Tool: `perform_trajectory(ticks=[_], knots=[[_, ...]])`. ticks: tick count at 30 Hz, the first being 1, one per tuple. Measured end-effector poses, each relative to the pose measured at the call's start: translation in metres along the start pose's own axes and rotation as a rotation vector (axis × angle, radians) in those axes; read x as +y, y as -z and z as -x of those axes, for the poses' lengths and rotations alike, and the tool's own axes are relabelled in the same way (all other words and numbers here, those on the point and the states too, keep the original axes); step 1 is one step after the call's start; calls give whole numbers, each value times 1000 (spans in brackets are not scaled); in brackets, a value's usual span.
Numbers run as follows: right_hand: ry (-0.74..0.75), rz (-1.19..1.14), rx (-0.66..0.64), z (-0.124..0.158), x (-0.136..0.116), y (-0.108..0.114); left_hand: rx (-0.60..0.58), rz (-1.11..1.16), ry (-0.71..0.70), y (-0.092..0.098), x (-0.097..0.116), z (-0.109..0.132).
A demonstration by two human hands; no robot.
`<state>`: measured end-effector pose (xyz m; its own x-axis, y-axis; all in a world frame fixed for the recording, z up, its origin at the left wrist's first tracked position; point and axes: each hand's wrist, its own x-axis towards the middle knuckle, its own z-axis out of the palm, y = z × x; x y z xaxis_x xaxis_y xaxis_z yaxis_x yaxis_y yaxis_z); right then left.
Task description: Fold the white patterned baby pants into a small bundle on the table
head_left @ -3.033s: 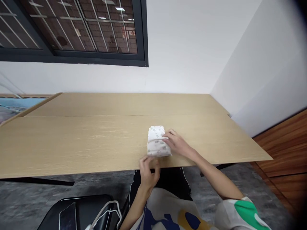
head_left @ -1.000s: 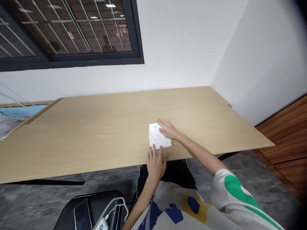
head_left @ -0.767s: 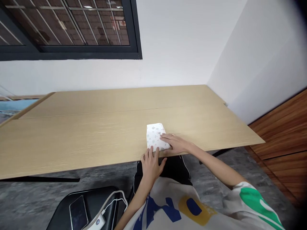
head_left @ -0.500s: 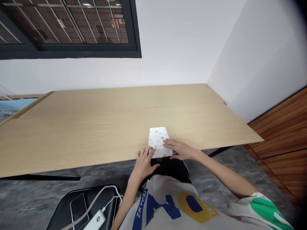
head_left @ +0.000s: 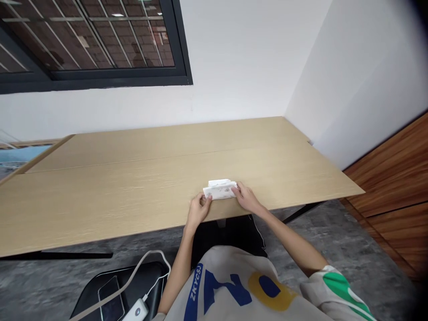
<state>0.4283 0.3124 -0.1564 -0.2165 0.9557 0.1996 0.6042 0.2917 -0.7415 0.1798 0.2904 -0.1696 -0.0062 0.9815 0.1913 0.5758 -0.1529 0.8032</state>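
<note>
A white cloth (head_left: pixel 220 191) with a small scattered print lies near the front edge of the wooden table (head_left: pixel 133 191). Its near part is folded up over the far part, and a strip of the far part shows behind the fold. At the left end of the fold, my left hand (head_left: pixel 198 210) pinches the cloth between thumb and fingers. My right hand (head_left: pixel 246 198) grips the right end in the same way. The fingertips behind the cloth are partly hidden.
A black chair seat (head_left: pixel 87 292) stands below left, holding a phone (head_left: pixel 112 298) and a white power bank (head_left: pixel 137 310) with a cable (head_left: pixel 130 278). Behind the table is a white wall (head_left: pixel 234 58) with a barred window (head_left: pixel 100 40). Wooden panels (head_left: pixel 397 178) rise at the right.
The cloth was spread flat under both hands. Its near edge has been lifted and folded away from me, and both hands now pinch its ends, a little farther onto the table.
</note>
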Motion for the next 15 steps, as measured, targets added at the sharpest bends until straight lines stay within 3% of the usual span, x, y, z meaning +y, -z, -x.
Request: perform_trajectory(ticks=[4,9,12,15], knots=[[-95,-5,122,-21,6,-13,116,38,117,-17,2,-20],[-183,150,167,-32,11,-26,138,-196,79,-25,9,-23],[-130,326,252,-30,-1,-27,192,-436,8,-26,14,-20],[78,444,280,-27,-18,-27,144,-550,-201,-29,16,-24]])
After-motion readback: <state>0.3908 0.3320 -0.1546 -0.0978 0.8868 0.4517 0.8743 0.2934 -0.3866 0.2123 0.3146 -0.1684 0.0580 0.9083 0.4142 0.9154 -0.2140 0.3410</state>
